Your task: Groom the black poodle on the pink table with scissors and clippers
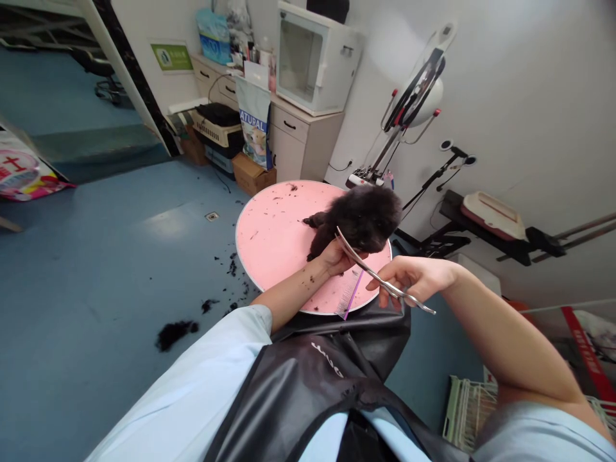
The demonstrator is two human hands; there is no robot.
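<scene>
A small black dog with fluffy fur sits on a round pink grooming table. My left hand is closed under the dog's chin, its fingers partly hidden by the head and the blades. In my right hand is a pair of long, curved silver scissors. Their blades look together and point up and left, close to the side of the dog's head. A purple-backed comb lies on the table near its front edge, beneath the scissors. Cut black hair is scattered over the tabletop and sticks to my left forearm.
Clumps of black hair lie on the blue floor left of the table. A dryer on a stand and a black metal arm stand behind and right. Cabinets, a cardboard box and pet carriers line the back wall.
</scene>
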